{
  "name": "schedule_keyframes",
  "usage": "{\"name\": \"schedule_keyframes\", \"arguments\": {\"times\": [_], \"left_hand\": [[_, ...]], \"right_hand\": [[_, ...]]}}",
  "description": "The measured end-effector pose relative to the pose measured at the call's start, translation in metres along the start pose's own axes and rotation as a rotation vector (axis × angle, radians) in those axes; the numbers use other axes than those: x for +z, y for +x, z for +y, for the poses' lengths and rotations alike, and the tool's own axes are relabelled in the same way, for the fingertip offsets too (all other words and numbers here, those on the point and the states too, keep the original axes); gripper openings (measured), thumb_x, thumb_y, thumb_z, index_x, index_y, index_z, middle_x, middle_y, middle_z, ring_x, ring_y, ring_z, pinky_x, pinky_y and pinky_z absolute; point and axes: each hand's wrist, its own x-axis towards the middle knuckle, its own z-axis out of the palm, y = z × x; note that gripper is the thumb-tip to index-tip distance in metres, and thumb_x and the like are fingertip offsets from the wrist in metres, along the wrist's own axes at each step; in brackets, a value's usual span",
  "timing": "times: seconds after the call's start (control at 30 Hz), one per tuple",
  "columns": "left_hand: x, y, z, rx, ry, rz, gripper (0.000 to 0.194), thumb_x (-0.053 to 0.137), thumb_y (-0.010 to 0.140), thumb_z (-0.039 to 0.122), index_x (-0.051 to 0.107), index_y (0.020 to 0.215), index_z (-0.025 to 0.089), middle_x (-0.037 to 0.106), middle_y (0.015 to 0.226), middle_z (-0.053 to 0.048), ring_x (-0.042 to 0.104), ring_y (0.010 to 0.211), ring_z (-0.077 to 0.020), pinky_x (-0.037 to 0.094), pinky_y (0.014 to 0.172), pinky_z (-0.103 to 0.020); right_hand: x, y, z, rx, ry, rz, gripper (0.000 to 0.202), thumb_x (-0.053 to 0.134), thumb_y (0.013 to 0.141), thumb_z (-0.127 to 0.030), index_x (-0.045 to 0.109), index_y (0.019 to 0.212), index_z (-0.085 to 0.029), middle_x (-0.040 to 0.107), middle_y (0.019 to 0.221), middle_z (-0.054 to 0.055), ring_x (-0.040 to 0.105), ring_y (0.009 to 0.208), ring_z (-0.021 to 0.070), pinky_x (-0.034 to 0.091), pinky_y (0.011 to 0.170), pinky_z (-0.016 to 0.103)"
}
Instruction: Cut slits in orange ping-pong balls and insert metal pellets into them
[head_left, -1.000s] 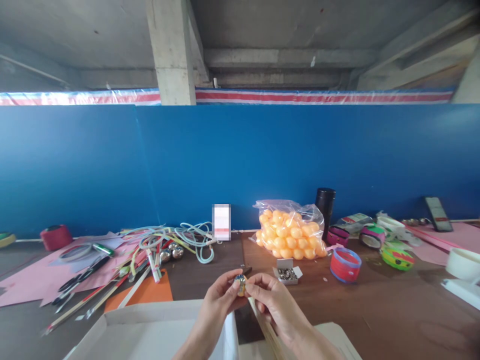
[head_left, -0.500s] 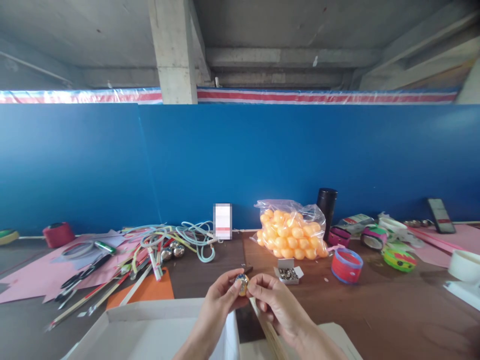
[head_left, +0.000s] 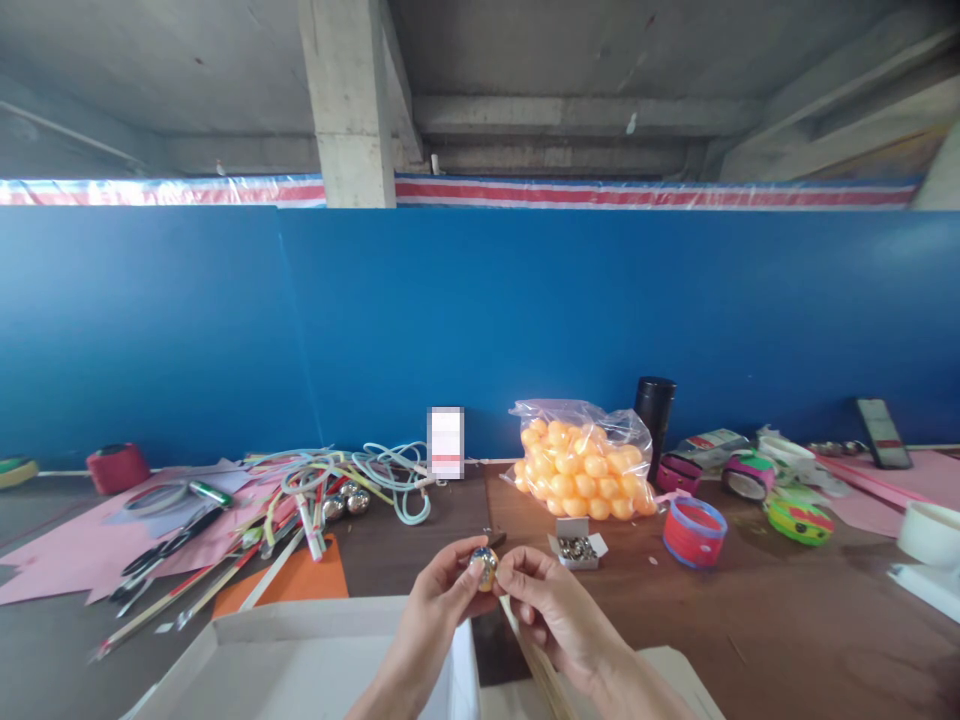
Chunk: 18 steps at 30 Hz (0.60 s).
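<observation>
A shiny metal ball [head_left: 485, 569] is pinched between the thumb and fingers of my left hand [head_left: 442, 590], just above the table's front part. My right hand [head_left: 545, 600] is closed in a pinch against the ball's right side; whatever its fingertips hold is too small or hidden to make out. A long pale brown strip [head_left: 541, 668] runs down beneath my right hand. Just beyond my hands stands a small open box [head_left: 579, 563] with several shiny metal pieces in it.
An open white box [head_left: 337, 650] lies front left. Behind it are tangled cords [head_left: 390, 480], more metal balls [head_left: 345, 502] and black scissors [head_left: 161, 555]. A plastic bag of orange balls [head_left: 585, 465], a black cylinder [head_left: 655, 420] and tape rolls [head_left: 694, 535] stand right.
</observation>
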Motion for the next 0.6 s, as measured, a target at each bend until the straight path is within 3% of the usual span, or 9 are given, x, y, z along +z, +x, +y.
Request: {"name": "schedule_keyframes", "arguments": {"times": [0.6], "left_hand": [[-0.0003,-0.0003,0.0003,0.042,-0.015,-0.003,0.047,0.072,0.059,0.043,0.066,0.096,0.016,0.067,0.09,-0.01,0.062,0.07,-0.0173,0.05,0.071,-0.034]], "right_hand": [[0.0024,-0.001,-0.0025,-0.025,-0.013,-0.024,0.029,0.072,0.068,-0.039,0.053,0.066,-0.017,0.044,0.044,-0.009,0.026,0.037,0.0025,0.014,0.037,0.017]]}}
